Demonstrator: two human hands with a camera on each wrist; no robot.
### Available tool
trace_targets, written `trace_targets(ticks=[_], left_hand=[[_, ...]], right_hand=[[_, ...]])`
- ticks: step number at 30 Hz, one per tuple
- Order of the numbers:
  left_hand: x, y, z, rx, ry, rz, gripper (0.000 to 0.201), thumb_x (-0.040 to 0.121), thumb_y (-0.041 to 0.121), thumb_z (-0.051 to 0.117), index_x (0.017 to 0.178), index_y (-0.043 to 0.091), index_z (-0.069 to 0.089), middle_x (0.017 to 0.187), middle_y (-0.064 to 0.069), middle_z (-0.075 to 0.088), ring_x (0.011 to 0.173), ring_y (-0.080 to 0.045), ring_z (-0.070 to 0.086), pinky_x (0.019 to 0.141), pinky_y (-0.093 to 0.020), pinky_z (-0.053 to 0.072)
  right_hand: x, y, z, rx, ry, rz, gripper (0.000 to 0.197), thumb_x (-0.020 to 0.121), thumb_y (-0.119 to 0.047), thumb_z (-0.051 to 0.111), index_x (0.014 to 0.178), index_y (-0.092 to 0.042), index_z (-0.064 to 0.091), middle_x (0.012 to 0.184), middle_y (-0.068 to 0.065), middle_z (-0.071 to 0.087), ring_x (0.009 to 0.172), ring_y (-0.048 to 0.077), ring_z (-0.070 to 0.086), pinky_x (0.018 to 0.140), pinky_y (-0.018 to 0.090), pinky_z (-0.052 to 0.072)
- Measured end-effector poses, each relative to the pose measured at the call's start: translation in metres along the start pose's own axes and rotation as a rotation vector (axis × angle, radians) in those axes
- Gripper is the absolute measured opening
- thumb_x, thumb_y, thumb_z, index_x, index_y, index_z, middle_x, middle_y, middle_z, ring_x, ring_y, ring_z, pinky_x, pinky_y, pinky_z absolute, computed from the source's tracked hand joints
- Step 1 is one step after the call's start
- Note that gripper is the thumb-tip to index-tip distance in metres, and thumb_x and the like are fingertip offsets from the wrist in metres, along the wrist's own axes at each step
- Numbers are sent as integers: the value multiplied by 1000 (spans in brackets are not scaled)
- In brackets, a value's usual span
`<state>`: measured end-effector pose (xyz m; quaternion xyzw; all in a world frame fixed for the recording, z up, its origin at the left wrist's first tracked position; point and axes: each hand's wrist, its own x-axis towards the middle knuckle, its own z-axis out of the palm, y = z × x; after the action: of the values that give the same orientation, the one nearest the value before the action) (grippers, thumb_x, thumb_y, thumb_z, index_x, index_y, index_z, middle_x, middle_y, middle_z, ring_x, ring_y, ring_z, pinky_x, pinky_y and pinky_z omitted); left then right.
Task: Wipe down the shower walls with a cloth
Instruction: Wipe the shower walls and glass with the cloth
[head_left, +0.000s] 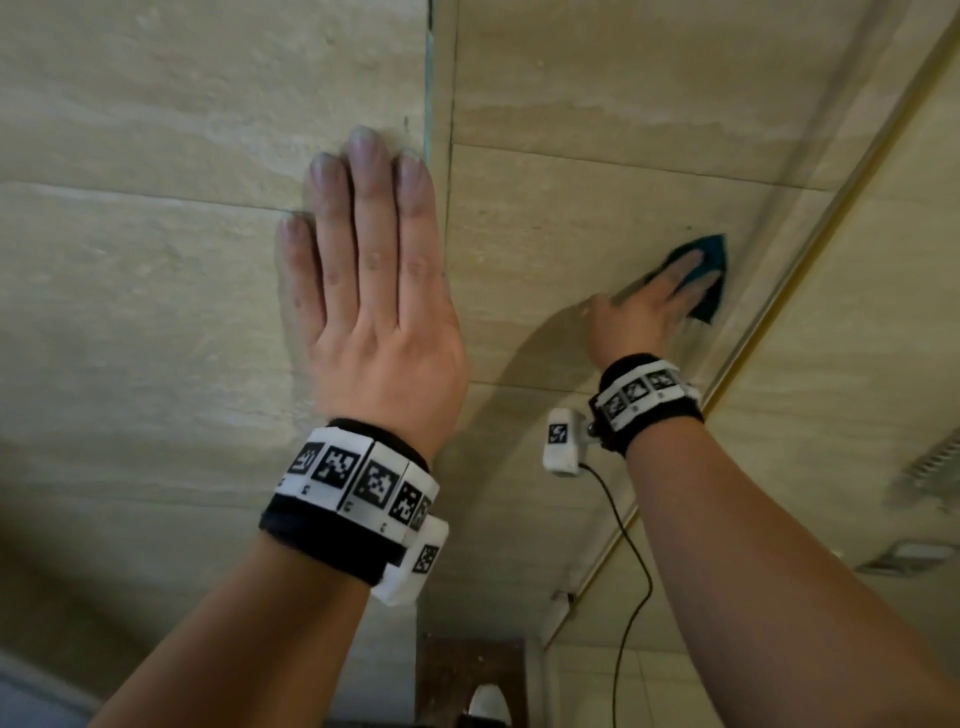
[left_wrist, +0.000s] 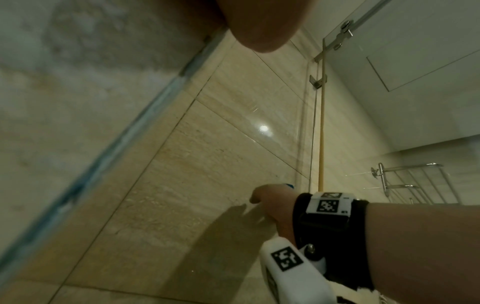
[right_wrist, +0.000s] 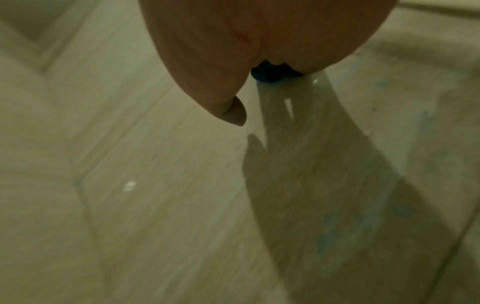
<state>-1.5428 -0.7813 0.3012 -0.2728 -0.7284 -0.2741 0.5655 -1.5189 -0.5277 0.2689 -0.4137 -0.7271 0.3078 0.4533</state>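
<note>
1. The wiping step itself was judged to be in hand: a teal cloth (head_left: 707, 270) was pressed flat against the beige tiled wall (head_left: 571, 208) by the right hand (head_left: 644, 306), close to the glass panel's metal edge (head_left: 810, 249).
2. The fingers of the right hand were laid out straight over the cloth, pinning it to the tile, not curled round it; the thumb was held apart to the side.
3. The left hand (head_left: 374, 291) was seen flat on the adjoining wall beside the corner joint (head_left: 429, 78), fingers extended and close together, nothing held; it was judged to serve as a brace.
4. A wet band could be made out higher on the tile, so part of the wall was judged already covered.
5. The next move was judged to call for steady pressure and a stroke across the tile that had not been reached.
6. Only the left wrist view showed the towel rack (left_wrist: 415, 183) and glass hinge hardware (left_wrist: 340, 35) beyond the panel.
7. In the right wrist view the cloth (right_wrist: 270, 75) was reduced to a dark sliver under the palm, with the hand's reflection in the glossy tile; faint bluish marks were seen there too.
</note>
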Motion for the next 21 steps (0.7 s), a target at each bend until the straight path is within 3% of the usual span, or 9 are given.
trace_targets(ticks=[4,7,8,10,12,13,15,18,21], left_hand=[[0,1,0,12,4,-1,66,100,2,59,157,-4,25,161,-30,34,151,-45,26,125,-61,23],[0,2,2,21,13,-3,67,100,1,59,157,-3,24,161,-30,34,151,-45,27,125,-61,22],[0,3,2,19,12,-4,67,100,1,58,158,-3,24,162,-29,34,151,-45,26,125,-61,22],[1,1,3,14,15,0,66,100,1,58,157,-4,25,161,-30,34,150,-45,27,125,-61,22],[1,0,3,5,22,12,64,100,2,58,156,-6,29,160,-31,36,149,-46,29,124,-62,24],[1,-1,3,-1,21,18,63,101,3,59,156,-6,30,159,-31,37,149,-47,30,123,-63,25],[0,-3,1,-10,11,26,63,100,4,60,155,-7,32,159,-32,37,149,-48,30,123,-64,26],[0,-5,2,-1,8,25,64,99,4,61,155,-8,31,158,-33,36,148,-49,30,123,-64,25],[0,-3,4,18,25,22,63,100,3,60,155,-8,32,158,-33,38,148,-50,33,123,-63,26]], right_hand=[[9,32,-15,73,83,120,101,84,-10,53,163,-11,-9,169,17,-15,156,37,2,127,42,15],[-11,45,-6,111,27,328,100,87,-13,54,163,-15,-12,169,13,-18,156,38,7,125,45,22],[-21,44,1,95,-25,332,102,88,-14,57,162,-15,-14,169,14,-19,156,39,5,125,47,22],[-45,36,18,55,-208,166,106,90,-13,63,161,-14,-16,167,15,-24,156,41,-3,127,50,15],[-65,25,34,-26,-363,-26,107,92,-13,64,161,-14,-18,165,12,-29,155,37,-15,125,41,0],[-69,18,38,-24,-385,-50,108,92,-13,64,161,-15,-19,165,11,-32,155,33,-19,121,34,-5],[-61,8,36,4,-325,-43,107,90,-11,62,161,-16,-19,164,12,-33,155,31,-20,122,33,-6],[-23,14,15,57,-112,26,103,86,-5,56,161,-12,-14,166,18,-25,156,38,-12,128,49,10],[3,32,-11,42,59,71,100,82,-2,51,163,-8,-8,168,21,-16,156,37,-2,127,47,16]])
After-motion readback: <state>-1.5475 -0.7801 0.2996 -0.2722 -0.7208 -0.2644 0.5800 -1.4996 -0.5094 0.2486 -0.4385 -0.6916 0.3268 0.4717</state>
